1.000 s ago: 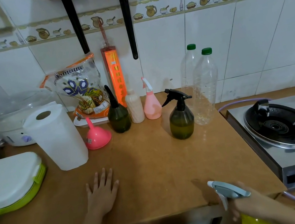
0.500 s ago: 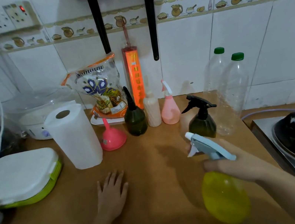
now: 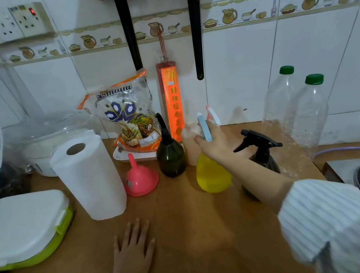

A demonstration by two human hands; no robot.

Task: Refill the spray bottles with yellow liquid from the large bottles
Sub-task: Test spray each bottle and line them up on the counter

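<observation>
Gripping yellow spray bottle point(image 3: 212, 173) by the neck with right hand point(image 3: 213, 145), fingers curled under the blue trigger head; bottle at or just above the counter point(image 3: 190, 230), in front of the pink spray bottle point(image 3: 212, 113), between dark green bottle point(image 3: 171, 159) and black-trigger sprayer point(image 3: 260, 146). Left hand point(image 3: 131, 251) flat on counter, fingers straight, holding nothing. Risk: crowded row, so could knock a neighbour over when setting down; forearm close to black-trigger sprayer. Versus half a second ago: bottle carried from near edge to the back row, arm extended.
</observation>
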